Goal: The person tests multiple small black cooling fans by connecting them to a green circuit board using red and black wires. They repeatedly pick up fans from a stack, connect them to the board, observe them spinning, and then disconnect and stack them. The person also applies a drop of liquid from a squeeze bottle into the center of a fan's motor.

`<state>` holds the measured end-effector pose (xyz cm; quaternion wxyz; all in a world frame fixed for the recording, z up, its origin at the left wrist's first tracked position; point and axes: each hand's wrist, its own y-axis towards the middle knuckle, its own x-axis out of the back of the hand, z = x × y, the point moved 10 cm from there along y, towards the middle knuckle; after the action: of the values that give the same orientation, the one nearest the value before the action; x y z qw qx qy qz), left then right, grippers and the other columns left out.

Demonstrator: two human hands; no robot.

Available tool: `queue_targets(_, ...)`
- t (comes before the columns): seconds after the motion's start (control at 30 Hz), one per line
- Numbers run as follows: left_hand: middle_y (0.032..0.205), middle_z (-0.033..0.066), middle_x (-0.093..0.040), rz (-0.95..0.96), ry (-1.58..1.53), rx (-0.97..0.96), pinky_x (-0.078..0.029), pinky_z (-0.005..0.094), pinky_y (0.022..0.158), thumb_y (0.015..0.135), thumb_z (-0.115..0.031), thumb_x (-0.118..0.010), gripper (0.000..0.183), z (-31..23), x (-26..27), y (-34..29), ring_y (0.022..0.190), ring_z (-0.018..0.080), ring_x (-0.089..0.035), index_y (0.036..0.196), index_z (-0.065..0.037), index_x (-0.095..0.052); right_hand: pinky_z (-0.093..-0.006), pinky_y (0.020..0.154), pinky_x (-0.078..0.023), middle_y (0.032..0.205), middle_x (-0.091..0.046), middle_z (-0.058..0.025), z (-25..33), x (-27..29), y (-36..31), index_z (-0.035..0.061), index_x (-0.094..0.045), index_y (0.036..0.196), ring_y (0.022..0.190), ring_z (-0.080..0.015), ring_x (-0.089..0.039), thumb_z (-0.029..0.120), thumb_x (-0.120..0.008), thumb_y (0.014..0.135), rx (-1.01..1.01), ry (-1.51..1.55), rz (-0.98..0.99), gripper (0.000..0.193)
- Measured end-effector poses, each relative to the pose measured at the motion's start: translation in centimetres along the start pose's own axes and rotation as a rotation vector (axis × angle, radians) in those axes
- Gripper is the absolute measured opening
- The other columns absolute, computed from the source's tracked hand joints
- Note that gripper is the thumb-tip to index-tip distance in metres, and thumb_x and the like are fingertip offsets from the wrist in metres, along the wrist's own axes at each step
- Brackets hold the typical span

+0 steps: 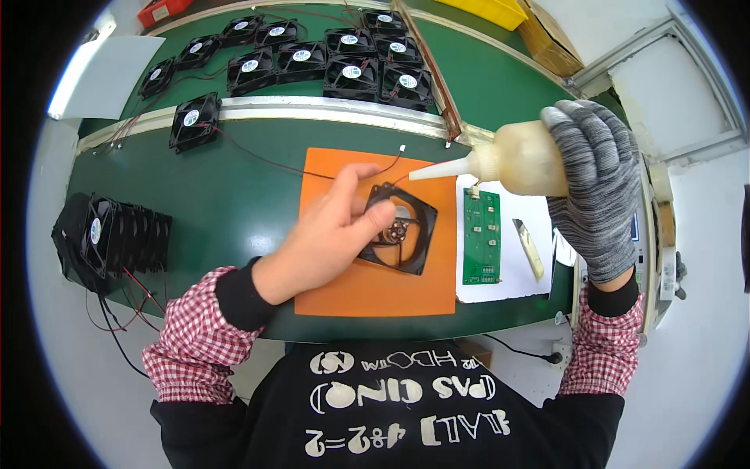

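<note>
My bare left hand (pixel 332 230) grips the upper left corner of a black square fan frame (pixel 426 234), thumb over its top. The frame lies tilted on an orange mat (pixel 336 293), with its hub and copper-coloured windings showing and no blades seen. In a grey knit glove, my right hand (pixel 598 180) is closed round a squeeze bottle (pixel 531 160) of yellowish contents. The bottle lies sideways in the air, its white nozzle pointing left, with the tip just above the frame's upper edge. A thin wire with a white plug (pixel 402 148) runs near my left fingers.
Right of the mat, a green circuit board (pixel 482 234) and a utility knife (pixel 529 250) lie on white paper (pixel 508 291). Several black fans (pixel 301 55) stand behind a raised metal ledge (pixel 312 109). One fan (pixel 194 123) sits by the ledge; stacked fans (pixel 125 234) stand at left.
</note>
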<state>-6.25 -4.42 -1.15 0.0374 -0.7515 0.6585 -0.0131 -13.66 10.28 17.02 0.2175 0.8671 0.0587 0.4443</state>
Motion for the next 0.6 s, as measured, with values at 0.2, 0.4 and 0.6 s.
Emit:
queue_targets(0.2, 0.118, 0.0102, -0.056, -0.183, 0.497, -0.674, -0.046, 0.0326, 0.092, 0.081, -0.02, -0.078, 0.075, -11.3, -1.1, -0.2, 0.107, 0.0183, -0.055, 0.14, -0.003, -0.036, -0.0446, 0.094, -0.049, 0.126, -0.056, -0.0088, 4.4, 0.6, 1.6, 0.018, -0.062, 0.124, 0.118, -0.0326, -0.054, 0.002, -0.073, 0.066, 0.226, -0.014, -0.196, 0.062)
queue_targets(0.4, 0.116, 0.0114, -0.061, -0.386, 0.017, -0.787, -0.051, 0.0353, 0.09, 0.079, -0.024, -0.082, 0.073, -13.6, 2.0, 2.6, 0.103, 0.0195, -0.063, 0.132, 0.0, -0.037, -0.0414, 0.098, -0.047, 0.122, -0.06, -0.0176, -7.6, -0.8, 0.2, 0.0014, -0.055, 0.127, 0.11, -0.033, -0.061, 0.01, -0.057, 0.096, -0.537, 1.385, -0.91, 0.032)
queue_targets(0.6, 0.121, 0.0166, -0.054, -0.42, 0.34, -1.068, -0.05, 0.0405, 0.089, 0.086, -0.037, -0.074, 0.072, -13.6, -2.4, 2.3, 0.114, 0.0287, -0.057, 0.133, 0.001, -0.034, -0.0449, 0.104, -0.042, 0.124, -0.06, -0.0189, -0.5, -2.9, 0.9, -0.0047, -0.053, 0.129, 0.118, -0.0302, -0.057, 0.045, -0.045, 0.1, -0.455, 0.438, -0.734, 0.059)
